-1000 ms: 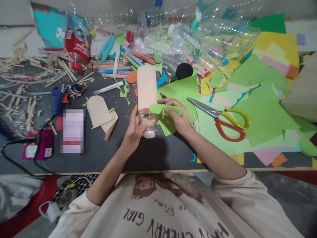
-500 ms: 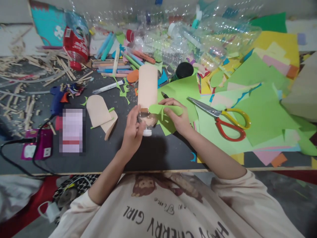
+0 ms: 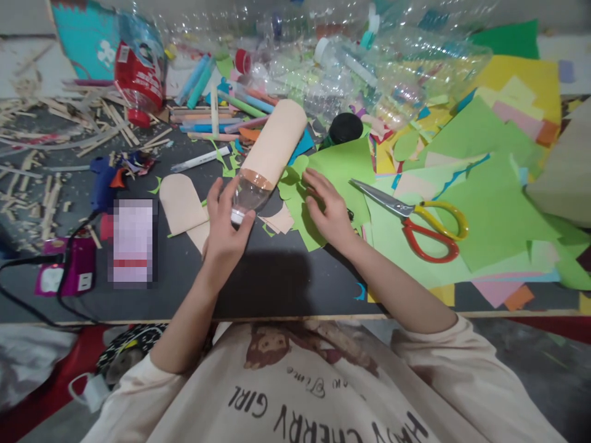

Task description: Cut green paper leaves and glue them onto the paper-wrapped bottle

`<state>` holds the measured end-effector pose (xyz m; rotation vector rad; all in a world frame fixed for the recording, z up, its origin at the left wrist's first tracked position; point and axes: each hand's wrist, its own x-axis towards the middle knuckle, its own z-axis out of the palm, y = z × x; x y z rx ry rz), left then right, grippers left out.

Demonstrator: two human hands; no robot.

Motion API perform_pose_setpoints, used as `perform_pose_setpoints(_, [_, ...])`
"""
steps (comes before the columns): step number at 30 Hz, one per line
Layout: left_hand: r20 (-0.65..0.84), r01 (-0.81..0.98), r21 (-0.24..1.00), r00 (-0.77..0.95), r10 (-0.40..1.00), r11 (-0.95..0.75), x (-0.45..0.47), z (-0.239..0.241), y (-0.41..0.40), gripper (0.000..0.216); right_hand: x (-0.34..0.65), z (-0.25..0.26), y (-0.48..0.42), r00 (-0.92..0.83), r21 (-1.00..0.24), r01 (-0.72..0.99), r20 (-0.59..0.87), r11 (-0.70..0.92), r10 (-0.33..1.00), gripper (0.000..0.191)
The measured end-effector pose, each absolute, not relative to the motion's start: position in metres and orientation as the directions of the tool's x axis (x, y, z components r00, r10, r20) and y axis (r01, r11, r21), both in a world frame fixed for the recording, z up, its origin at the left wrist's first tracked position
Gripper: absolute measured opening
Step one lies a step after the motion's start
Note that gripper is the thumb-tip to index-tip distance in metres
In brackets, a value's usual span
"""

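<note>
My left hand (image 3: 229, 224) is closed around the capped neck of a clear plastic bottle (image 3: 252, 195). Peach paper (image 3: 279, 138) wraps the bottle's body, which slants away toward the upper right. Fingers apart, my right hand (image 3: 329, 212) rests over a green paper sheet (image 3: 344, 169) and grips nothing that I can see. By its fingertips is a small green paper cutout (image 3: 298, 167), hard to tell from the sheet. Peach paper scraps (image 3: 279, 219) lie between the hands. Left of my left hand is a rounded peach paper piece (image 3: 181, 202) with green strips at its edge.
Scissors (image 3: 409, 212) with yellow and red handles lie on papers at right. A blue glue gun (image 3: 104, 178) and its cord are at left, near wood sticks (image 3: 50, 200). Clear bottles (image 3: 360, 58), markers (image 3: 203, 123) and a black round object (image 3: 345, 128) crowd the back.
The bottle has swung from upright in view to a slant, its neck moving left with my left hand. My right hand has let go of the green cutout, and its fingers have spread.
</note>
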<state>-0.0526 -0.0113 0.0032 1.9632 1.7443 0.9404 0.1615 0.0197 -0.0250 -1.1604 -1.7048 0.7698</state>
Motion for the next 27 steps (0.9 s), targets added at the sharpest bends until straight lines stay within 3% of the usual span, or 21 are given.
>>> perform_pose_setpoints(3, [0.290, 0.775, 0.581, 0.090, 0.953, -0.250, -0.060, 0.014, 0.002, 0.050, 0.167, -0.017, 0.021, -0.060, -0.815, 0.397, 0.436, 0.422, 0.898, 0.027])
perform_pose_setpoints(6, [0.314, 0.813, 0.495, 0.161, 0.936, -0.306, -0.065, 0.021, 0.020, 0.049, 0.174, -0.015, 0.027, -0.003, -0.742, 0.531, 0.480, 0.409, 0.877, 0.018])
perform_pose_setpoints(10, [0.234, 0.886, 0.394, 0.161, 0.959, -0.245, -0.072, 0.024, 0.043, 0.053, 0.178, -0.021, 0.035, -0.042, -0.661, 0.677, 0.406, 0.325, 0.913, 0.016])
perform_pose_setpoints(15, [0.429, 0.895, 0.303, 0.179, 0.885, -0.327, -0.069, 0.034, 0.042, 0.053, 0.178, -0.024, 0.035, -0.090, -0.599, 0.748, 0.338, 0.287, 0.937, 0.024])
perform_pose_setpoints(17, [0.457, 0.867, 0.223, 0.312, 0.833, -0.447, -0.053, 0.037, 0.027, 0.032, 0.178, -0.024, 0.034, -0.095, -0.588, 0.753, 0.344, 0.294, 0.934, 0.023])
perform_pose_setpoints(21, [0.255, 0.635, 0.194, 0.703, 0.664, -0.748, -0.011, 0.026, -0.006, 0.016, 0.179, -0.018, 0.032, -0.110, -0.563, 0.758, 0.386, 0.328, 0.916, 0.021])
perform_pose_setpoints(24, [0.183, 0.612, 0.197, 0.745, 0.642, -0.766, 0.007, 0.012, -0.018, 0.030, 0.177, -0.013, 0.027, -0.226, -0.549, 0.695, 0.446, 0.464, 0.866, 0.020])
perform_pose_setpoints(27, [0.223, 0.616, 0.186, 0.732, 0.644, -0.765, 0.008, 0.001, -0.018, 0.032, 0.169, -0.011, 0.022, -0.466, -0.598, 0.501, 0.424, 0.626, 0.777, 0.022])
